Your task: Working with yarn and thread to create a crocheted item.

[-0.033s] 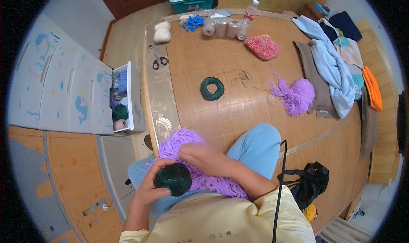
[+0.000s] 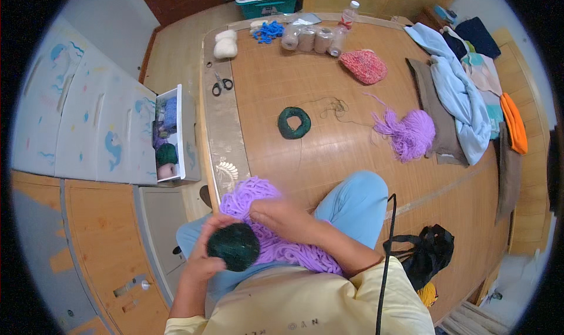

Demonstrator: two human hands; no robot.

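My left hand (image 2: 207,250) is curled around a dark green ball of yarn (image 2: 234,247), low over my lap. Just beyond the ball, my right hand (image 2: 269,214) is closed and slightly blurred; whatever its fingers hold is hidden. Beneath both hands, thick purple yarn (image 2: 302,254) lies in loops across my lap. Out on the mat, a dark green ring of yarn (image 2: 285,130) lies flat, with a fine dark strand trailing from it toward me. More thin dark thread (image 2: 339,106) is tangled to its right.
A purple yarn bundle (image 2: 418,129), a pink-red knitted piece (image 2: 365,67) and wrapped beige yarn rolls (image 2: 306,40) lie beyond. Black-handled scissors (image 2: 222,87) and white yarn (image 2: 225,48) sit along the left edge. An open drawer (image 2: 189,136) juts out at left; a black cable (image 2: 385,270) hangs by my right arm.
The green ball and my left hand have shifted slightly left, and the ball has turned a little. My right hand has moved slightly to the right, still closed.
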